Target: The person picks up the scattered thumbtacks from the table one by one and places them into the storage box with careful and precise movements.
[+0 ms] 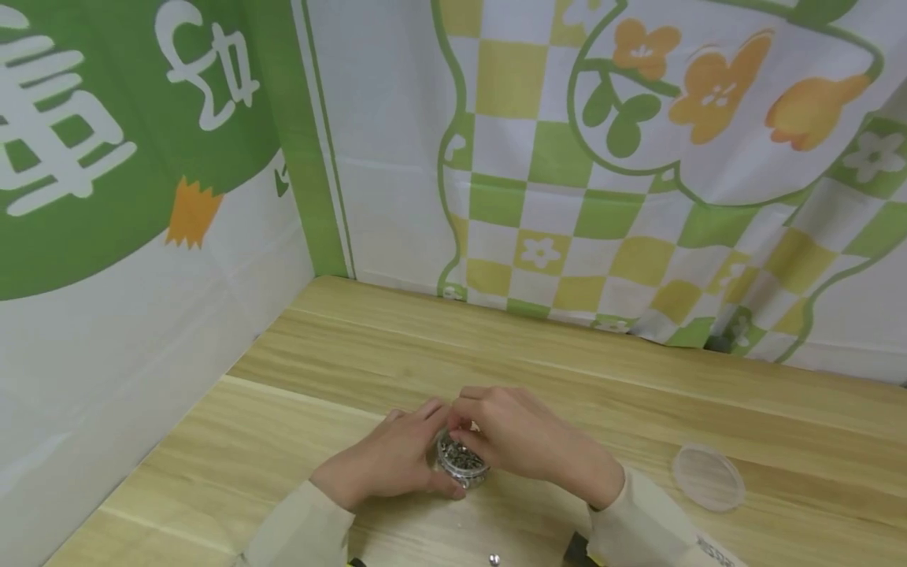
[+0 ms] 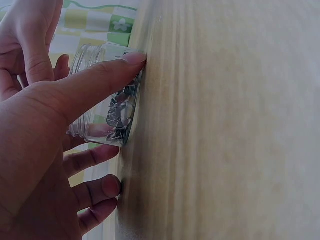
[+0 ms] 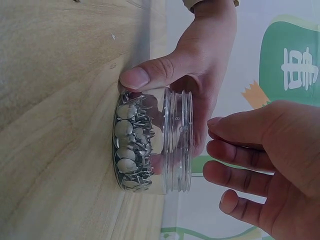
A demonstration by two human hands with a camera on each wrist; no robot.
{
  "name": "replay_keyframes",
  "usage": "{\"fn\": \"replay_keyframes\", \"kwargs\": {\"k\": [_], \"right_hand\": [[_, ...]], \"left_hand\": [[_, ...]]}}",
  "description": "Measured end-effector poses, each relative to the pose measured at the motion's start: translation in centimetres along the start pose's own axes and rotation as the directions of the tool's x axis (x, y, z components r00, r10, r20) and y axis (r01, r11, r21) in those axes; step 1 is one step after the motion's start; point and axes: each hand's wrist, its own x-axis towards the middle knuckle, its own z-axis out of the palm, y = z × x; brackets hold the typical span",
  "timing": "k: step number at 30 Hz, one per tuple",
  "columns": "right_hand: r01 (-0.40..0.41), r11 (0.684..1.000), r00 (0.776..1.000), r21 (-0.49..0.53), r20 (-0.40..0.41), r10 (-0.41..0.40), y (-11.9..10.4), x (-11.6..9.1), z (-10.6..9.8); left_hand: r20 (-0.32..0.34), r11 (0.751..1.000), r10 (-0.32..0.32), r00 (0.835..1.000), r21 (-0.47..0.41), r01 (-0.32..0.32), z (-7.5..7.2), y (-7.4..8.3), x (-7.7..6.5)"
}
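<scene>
A clear jar (image 3: 177, 142) with a threaded, uncovered mouth stands on the table, partly filled with silver thumbtacks (image 3: 125, 129). My left hand (image 1: 400, 457) holds it from the left, thumb against the near side low down and fingers around the far side. Over the jar's mouth is my right hand (image 1: 513, 433), its fingers bent and the thumb close to the index fingertip. In the right wrist view these fingertips (image 3: 215, 121) are just outside the rim. Whether anything small sits between them is hidden.
On the wooden table (image 1: 319, 354), a translucent round lid (image 1: 708, 477) lies right of the right forearm. One loose thumbtack (image 1: 494, 559) lies near the front edge of the view. Printed cloth walls (image 1: 397, 197) stand at the back and left.
</scene>
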Motion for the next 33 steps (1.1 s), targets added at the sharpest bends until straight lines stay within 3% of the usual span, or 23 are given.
{"fn": "replay_keyframes", "kwargs": {"k": [19,26,33], "right_hand": [[0.033,0.999,0.999,-0.018,0.004,-0.033,-0.5,-0.8,-0.4],[0.117,0.992,0.993,-0.053,-0.015,-0.118,-1.5,-3.4,-0.9],[0.196,0.977,0.980,-0.085,0.034,-0.194,-2.4,-7.0,-0.7]], "left_hand": [[-0.004,1.000,0.003,1.000,0.007,-0.003,0.1,0.0,0.1],[-0.006,0.999,0.016,1.000,0.030,-0.016,0.2,0.1,0.2],[-0.023,0.999,0.013,1.000,0.033,-0.013,0.1,0.2,0.2]]}}
